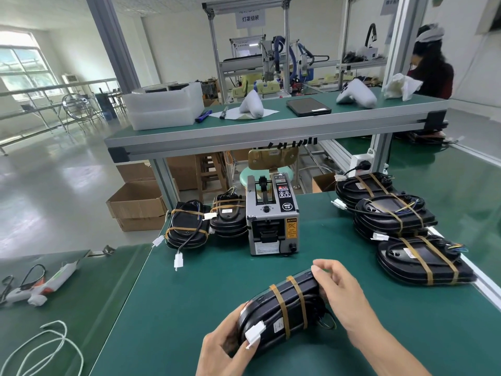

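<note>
At the near edge of the green mat (189, 308), both hands are holding a bundle of black housings (273, 299); contact with the mat cannot be told. Left hand (225, 346) is gripping the near end, fingers curled round it beside a white connector (254, 336). Right hand (341, 291) is grasping the far end, fingers curled over the top edge. Two tan bands (282, 310) are wrapping the middle. Tape dispenser (271, 223) is standing behind, well apart.

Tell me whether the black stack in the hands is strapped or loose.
Strapped: two tan bands wrap across the black stack, which the left hand and right hand grip at its ends.
</note>
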A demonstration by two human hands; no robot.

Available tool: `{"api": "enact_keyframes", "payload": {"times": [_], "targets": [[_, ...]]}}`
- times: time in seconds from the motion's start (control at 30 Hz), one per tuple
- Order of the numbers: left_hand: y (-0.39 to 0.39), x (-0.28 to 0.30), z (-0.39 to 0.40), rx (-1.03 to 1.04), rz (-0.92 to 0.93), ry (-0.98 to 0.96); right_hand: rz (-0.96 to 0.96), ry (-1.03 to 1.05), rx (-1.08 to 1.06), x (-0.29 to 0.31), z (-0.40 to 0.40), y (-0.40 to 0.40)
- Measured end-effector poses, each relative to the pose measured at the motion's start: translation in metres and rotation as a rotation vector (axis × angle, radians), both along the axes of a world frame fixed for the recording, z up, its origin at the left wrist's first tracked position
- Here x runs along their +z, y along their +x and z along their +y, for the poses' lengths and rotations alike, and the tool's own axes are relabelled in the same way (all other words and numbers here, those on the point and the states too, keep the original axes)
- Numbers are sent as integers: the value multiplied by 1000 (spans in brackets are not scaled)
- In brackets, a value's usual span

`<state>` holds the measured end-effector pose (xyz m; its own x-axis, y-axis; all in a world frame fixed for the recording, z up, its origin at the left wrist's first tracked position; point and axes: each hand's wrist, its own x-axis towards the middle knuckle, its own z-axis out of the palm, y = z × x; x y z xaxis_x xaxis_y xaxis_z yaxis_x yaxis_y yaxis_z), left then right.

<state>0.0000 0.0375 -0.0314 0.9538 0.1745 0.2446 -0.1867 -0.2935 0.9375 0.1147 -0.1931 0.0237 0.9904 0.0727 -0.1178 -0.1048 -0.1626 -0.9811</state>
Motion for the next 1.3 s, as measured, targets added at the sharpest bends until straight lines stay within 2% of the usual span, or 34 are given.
{"api": "enact_keyframes", "payload": {"times": [0.17,0.4,0.6,0.83,0.93,1.0,1.3], "targets": [[2,-2,4,16,73,3,-18,22,260,3,-5,-9],[2,1,-1,-18,70,40,-20,-1,285,18,-4,-5],[3,-6,4,-110,58,91,-293,-302,338,58,7,-11],[7,-21,15,-159,111,5,-404,-564,301,94,23,-16],[10,-21,22,-178,150,-98,-508,-745,315,95,34,-20],[10,-20,21,-200,164,-110,-507,-835,344,91,43,-26],[14,-32,11,-67,75,31,-615,-1006,494,86,82,-53]]}}
